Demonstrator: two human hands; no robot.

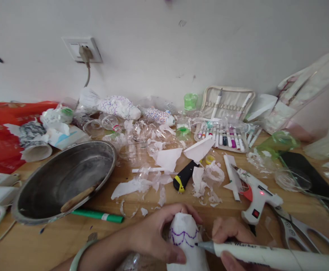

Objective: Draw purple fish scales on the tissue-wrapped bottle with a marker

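At the bottom centre, my left hand is wrapped round a white papered form with a narrow rounded top. Purple scalloped lines run across its upper part. My right hand, to the right, grips a thick white marker with a grey tip end. The marker's dark point touches or nearly touches the white surface at the right end of a purple line. The lower part of the form is cut off by the frame edge.
Paper scraps, a black and yellow cutter and a marker case lie beyond my hands. A metal basin stands left. On the right are a glue gun and scissors. Two patterned fish shapes rest near the wall.
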